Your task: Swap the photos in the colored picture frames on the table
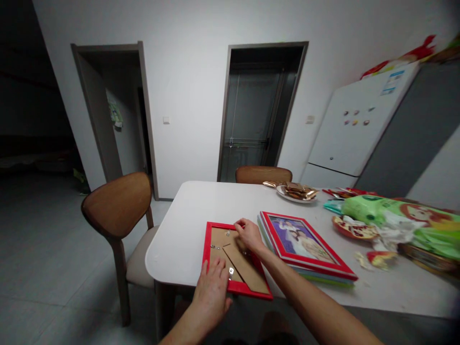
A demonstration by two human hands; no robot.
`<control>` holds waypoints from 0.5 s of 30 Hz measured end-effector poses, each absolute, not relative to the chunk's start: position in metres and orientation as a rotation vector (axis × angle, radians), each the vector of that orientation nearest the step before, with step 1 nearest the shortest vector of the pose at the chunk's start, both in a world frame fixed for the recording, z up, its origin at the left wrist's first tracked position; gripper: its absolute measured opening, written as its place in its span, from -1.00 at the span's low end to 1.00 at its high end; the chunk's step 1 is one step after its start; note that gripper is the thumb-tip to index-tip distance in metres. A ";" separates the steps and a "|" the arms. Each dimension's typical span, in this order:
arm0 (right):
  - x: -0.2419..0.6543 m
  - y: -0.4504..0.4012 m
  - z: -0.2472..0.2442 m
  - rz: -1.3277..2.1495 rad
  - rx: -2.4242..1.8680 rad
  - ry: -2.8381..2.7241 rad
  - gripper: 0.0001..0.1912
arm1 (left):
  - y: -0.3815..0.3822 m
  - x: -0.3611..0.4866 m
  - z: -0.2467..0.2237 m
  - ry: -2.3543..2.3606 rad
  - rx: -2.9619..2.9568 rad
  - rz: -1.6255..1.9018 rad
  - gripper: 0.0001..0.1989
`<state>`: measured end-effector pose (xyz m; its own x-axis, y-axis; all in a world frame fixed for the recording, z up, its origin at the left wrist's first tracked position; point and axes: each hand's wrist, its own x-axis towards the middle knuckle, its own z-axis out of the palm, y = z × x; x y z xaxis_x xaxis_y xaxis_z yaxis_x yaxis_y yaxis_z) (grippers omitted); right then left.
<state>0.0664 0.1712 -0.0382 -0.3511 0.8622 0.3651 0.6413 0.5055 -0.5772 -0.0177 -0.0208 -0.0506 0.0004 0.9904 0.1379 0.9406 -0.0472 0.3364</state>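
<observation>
Head view: I see the red frame (240, 287) back-up at the white table's (208, 201) near edge. Brown backing (247, 268) looks seated; clip closure unconfirmed. Left hand (212, 290) flat, fingers extended; right hand (249, 235) curled at far edge, grip I can't tell.

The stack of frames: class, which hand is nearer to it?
Right. The right hand is beside the stack, at the far edge of the face-down frame; the left hand is farther, on that frame's left side.

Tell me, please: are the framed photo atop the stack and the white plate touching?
Apart: the head view shows white tabletop between the framed photo and the white plate.
</observation>
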 end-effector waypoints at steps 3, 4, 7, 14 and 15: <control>0.095 0.153 -0.029 0.536 -1.135 -2.054 -0.73 | -0.016 -0.016 -0.055 2.036 2.124 0.550 -0.51; 0.105 0.145 -0.028 0.597 -1.094 -2.012 -0.73 | -0.015 -0.017 -0.054 2.031 2.122 0.579 -0.51; 0.130 0.123 -0.028 0.838 -0.977 -1.786 -0.75 | -0.017 -0.023 -0.040 2.018 2.073 0.768 -0.53; 0.118 0.069 -0.037 1.933 -0.937 -1.026 -0.60 | -0.009 0.009 0.006 1.576 1.547 1.607 -0.83; 0.113 0.062 -0.036 2.061 -0.807 -0.975 -0.59 | -0.007 0.019 0.009 1.480 1.481 1.671 -0.84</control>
